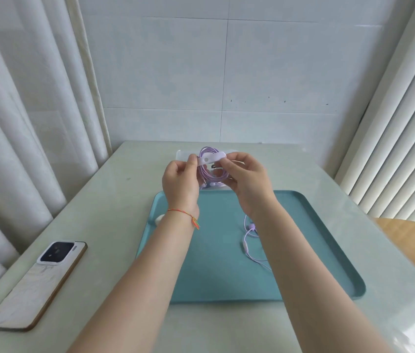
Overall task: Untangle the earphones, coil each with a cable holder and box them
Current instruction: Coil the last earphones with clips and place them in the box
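Pale wall tiles and curtains frame a light desk (124, 200) that carries a teal tray (316, 238), with a phone (40, 281) lying off to the left. Above the far edge of the tray, both hands hold a coiled purple earphone (210, 171) in the air. The left hand (179, 182) pinches one end of a white cable holder (211, 157) against the coil, its fingers curled onto the strap. The right hand (246, 182) pinches the coil and the strap's other side. The strap crosses the top of the coil and does not look fastened yet.

A second purple earphone (248, 240) lies loose on the tray, partly hidden under the right forearm, not yet coiled. A small white object (160, 218), perhaps another holder, peeks out beside the left wrist. A clear box (183, 155) seems to sit behind the hands, mostly hidden.

To do this step well, I would keep the loops pressed flat together so none slips out, draw the strap snug around the whole bundle, and close it without crushing the cord or trapping an earbud under it. The main risk is the coil springing open when either pinch eases.
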The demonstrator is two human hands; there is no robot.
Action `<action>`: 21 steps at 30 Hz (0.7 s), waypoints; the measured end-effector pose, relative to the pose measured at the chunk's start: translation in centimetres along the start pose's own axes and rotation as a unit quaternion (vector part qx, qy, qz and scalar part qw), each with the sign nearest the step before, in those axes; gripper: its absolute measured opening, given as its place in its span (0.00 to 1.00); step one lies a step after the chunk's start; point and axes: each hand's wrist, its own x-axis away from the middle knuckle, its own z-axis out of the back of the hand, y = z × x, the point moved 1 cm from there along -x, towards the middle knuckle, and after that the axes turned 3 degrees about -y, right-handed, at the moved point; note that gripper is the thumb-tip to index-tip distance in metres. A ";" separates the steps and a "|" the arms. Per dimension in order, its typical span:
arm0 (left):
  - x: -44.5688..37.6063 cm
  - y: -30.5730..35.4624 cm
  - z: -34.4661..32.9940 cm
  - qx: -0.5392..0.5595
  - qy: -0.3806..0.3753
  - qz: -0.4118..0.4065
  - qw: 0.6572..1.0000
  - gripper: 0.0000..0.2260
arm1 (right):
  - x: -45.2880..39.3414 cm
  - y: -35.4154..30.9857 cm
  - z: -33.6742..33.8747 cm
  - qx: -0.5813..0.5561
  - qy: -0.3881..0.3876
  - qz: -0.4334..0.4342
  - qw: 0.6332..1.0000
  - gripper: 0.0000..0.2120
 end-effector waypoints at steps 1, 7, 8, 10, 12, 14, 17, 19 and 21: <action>0.2 0.0 -0.2 0.022 -0.001 0.017 1.000 0.13 | 0.0 0.0 0.1 0.008 0.012 0.004 1.000 0.03; -0.1 -0.2 -1.0 0.037 0.033 0.055 0.997 0.13 | 0.3 0.6 -0.3 0.078 0.006 0.002 0.997 0.06; -0.2 -0.3 -1.2 0.031 0.031 0.059 0.997 0.13 | 0.1 0.7 -0.2 0.090 0.010 0.003 0.996 0.06; -0.4 -0.7 -1.3 0.029 0.012 0.064 0.997 0.12 | -0.4 0.6 0.2 0.120 0.015 0.006 0.993 0.07; -1.0 -1.0 -1.5 0.025 -0.026 0.069 0.997 0.13 | -1.3 0.6 0.6 0.152 0.017 0.020 0.988 0.08; -1.5 -1.0 -1.5 0.024 -0.083 0.081 0.993 0.21 | -1.9 0.7 1.0 0.198 0.024 0.036 0.979 0.08; -2.1 -1.1 -1.3 0.013 -0.137 0.087 0.987 0.15 | -2.6 0.9 1.6 0.206 0.025 0.039 0.977 0.08; -2.6 -1.2 -1.0 -0.002 -0.155 0.082 0.985 0.10 | -2.9 1.1 2.1 0.212 0.011 0.026 0.977 0.05; -3.1 -1.2 -0.5 -0.033 -0.158 0.060 0.985 0.09 | -3.0 0.8 2.7 0.241 -0.001 0.002 0.971 0.07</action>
